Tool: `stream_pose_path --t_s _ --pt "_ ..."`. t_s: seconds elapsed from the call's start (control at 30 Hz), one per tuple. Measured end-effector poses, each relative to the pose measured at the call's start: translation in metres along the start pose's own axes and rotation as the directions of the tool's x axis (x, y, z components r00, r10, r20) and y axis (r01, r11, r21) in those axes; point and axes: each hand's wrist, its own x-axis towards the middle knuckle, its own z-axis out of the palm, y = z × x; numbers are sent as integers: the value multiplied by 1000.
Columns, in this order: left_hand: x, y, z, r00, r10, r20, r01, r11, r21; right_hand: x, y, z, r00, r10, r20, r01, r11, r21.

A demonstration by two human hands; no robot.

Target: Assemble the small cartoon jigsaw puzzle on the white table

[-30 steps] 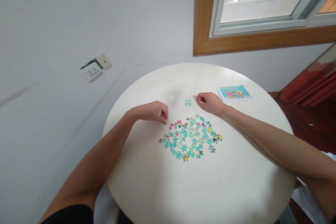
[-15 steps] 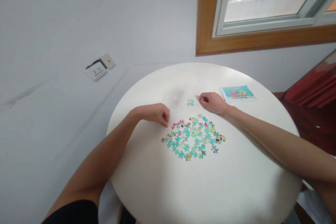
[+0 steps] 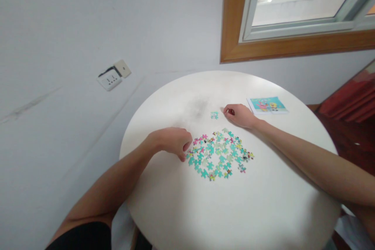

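Note:
A loose pile of jigsaw puzzle pieces (image 3: 222, 159), mostly turquoise with some pink and yellow ones, is spread on the white round table (image 3: 187, 207). At the pile's left edge, my left hand (image 3: 177, 141) has its fingers curled and its thumb pointing down over the leftmost pieces. What lies between its fingertips is hidden. A small joined cluster of puzzle pieces (image 3: 214, 115) lies by itself behind the pile. Just to its right rests my right hand (image 3: 237, 115), closed with the fingertips together. I cannot make out whether anything is in it.
A picture sheet (image 3: 268, 105) with cartoon figures lies on the table behind my right wrist. Beyond the table are a wall with a socket (image 3: 110, 79) and a wood-framed window (image 3: 231, 47). A red curtain (image 3: 348, 99) hangs at the right.
My left hand has moved toward me, down to the pile's left edge, covering pieces there. My right hand stays beside the small cluster. The view has shifted slightly.

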Motion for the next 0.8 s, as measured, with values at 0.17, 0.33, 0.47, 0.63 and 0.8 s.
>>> stream_pose_path --t_s 0.17,0.33,0.47,0.63,0.8 --pt "6 -27 -4 1000 -24 -6 23 995 -102 0 1 1 1000 -1 -8 1 1000 -5" --pt "23 -70 -9 983 17 -181 -51 981 -185 0 0 1 1000 5 3 -5 1000 0" --pt "44 -76 -7 934 18 -357 -109 965 -238 1 -1 0 1000 21 6 -21 999 -24" --pt "68 -62 4 845 1 -535 -144 964 -225 1 -2 0 999 32 11 -31 999 -34" --pt "79 -50 13 792 -22 -610 -214 926 -312 1 -2 2 1000 30 8 -29 999 -30"
